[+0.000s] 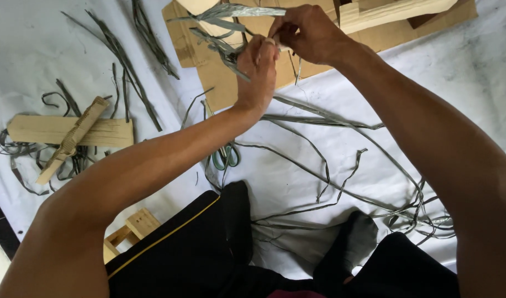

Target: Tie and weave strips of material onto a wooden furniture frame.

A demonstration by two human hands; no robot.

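White sheeting [440, 72] covers the floor; both hands, left hand [258, 72] and right hand [308, 33], pinch grey strips [225, 33] fanning leftward above the cardboard [220, 83].

scissors [226, 156] blades hidden under left forearm, cardboard sheet [220, 72] cut off at top edge

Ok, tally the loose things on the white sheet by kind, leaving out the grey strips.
Flat cardboard slats: 1
Rolled corrugated cardboard sticks: 1
Green-handled scissors: 1
Small wooden frames: 1
Brown cardboard sheets: 1
Total: 5
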